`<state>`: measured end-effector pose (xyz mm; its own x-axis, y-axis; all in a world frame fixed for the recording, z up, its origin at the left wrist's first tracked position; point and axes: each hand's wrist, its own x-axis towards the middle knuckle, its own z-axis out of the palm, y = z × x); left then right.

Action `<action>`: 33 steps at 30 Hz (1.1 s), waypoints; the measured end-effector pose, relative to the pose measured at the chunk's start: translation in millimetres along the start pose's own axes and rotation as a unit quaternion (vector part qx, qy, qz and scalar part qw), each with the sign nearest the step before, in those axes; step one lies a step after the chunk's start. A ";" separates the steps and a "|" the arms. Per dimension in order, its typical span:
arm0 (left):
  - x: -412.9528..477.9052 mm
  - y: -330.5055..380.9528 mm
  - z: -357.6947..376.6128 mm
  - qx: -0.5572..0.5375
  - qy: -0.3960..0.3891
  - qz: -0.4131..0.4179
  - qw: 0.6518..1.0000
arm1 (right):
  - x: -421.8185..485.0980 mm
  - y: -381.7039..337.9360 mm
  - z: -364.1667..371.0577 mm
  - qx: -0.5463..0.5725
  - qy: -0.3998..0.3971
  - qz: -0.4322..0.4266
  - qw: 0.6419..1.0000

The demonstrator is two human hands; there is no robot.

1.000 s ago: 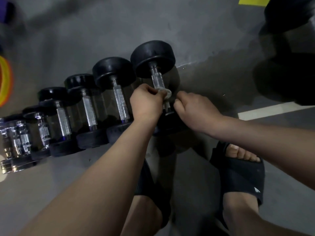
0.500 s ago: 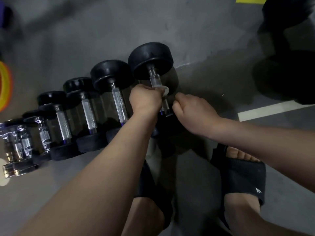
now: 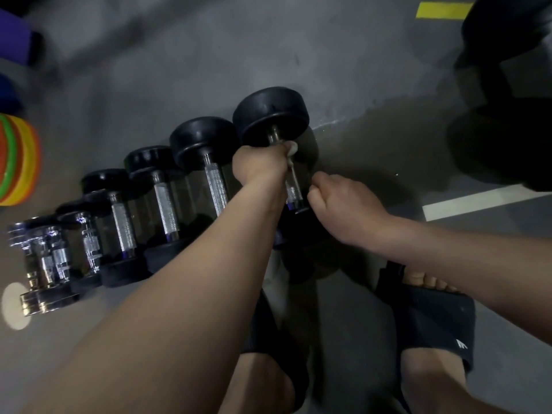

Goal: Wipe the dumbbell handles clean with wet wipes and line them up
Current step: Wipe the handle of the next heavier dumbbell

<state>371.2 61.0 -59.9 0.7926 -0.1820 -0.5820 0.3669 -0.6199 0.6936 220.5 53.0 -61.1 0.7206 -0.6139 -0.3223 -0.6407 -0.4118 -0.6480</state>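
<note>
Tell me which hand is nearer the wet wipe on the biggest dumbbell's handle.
Left. The left hand grips the wet wipe round the top of the handle; the right hand sits curled beside its lower end, clear of the wipe.

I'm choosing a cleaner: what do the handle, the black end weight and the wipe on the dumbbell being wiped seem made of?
Handle: bright metal, likely chromed steel; it glints and shows fine knurling. End weight: matte black without shine, probably rubber or rubber-coated. Wet wipe in the left hand: pale, crumpled, soft, fabric-like sheet.
</note>
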 end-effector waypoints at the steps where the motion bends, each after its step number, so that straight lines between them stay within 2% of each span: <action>1: 2.9 4.3 2.9 -0.019 0.013 -0.008 1.000 | -0.2 -0.4 0.0 -0.002 0.000 -0.002 1.000; 7: 8.1 3.5 3.0 -0.180 -0.037 -0.054 0.981 | -0.3 0.4 0.9 -0.002 0.001 -0.003 1.000; 10: 18.6 0.0 -5.0 -0.244 -0.065 -0.121 0.960 | -0.8 -0.6 -1.2 0.001 -0.008 0.003 1.000; 14: 24.2 0.5 -5.1 -0.266 -0.086 -0.189 0.941 | -0.7 -0.4 -1.3 -0.003 -0.013 0.003 1.000; 17: 12.6 6.6 -0.6 -0.194 -0.094 -0.161 0.963 | -0.5 -2.0 -2.0 0.005 -0.014 0.013 1.000; 21: 2.7 1.0 -1.4 -0.066 -0.060 -0.016 0.996 | -0.8 -1.8 -1.9 -0.003 -0.012 0.010 1.000; 24: 6.3 -9.2 -5.2 0.051 -0.031 0.082 0.995 | -0.8 -1.7 -2.3 -0.002 -0.012 0.009 1.000; 28: 20.0 -17.3 -24.3 0.076 0.017 0.101 0.992 | -0.9 -0.9 -3.2 0.002 -0.021 0.008 1.000; 31: 26.8 -20.0 -41.8 0.146 0.086 0.117 0.979 | -1.9 -1.5 -4.0 0.009 -0.019 0.012 1.000; 33: 23.2 -17.1 -40.7 0.162 0.091 0.112 0.976 | -2.3 -1.7 -4.0 0.006 -0.017 0.009 1.000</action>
<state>403.1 98.5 -68.0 0.9198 -0.2195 -0.3252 0.0247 -0.7947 0.6064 218.8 52.4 -56.5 0.7170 -0.5983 -0.3577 -0.6512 -0.3920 -0.6498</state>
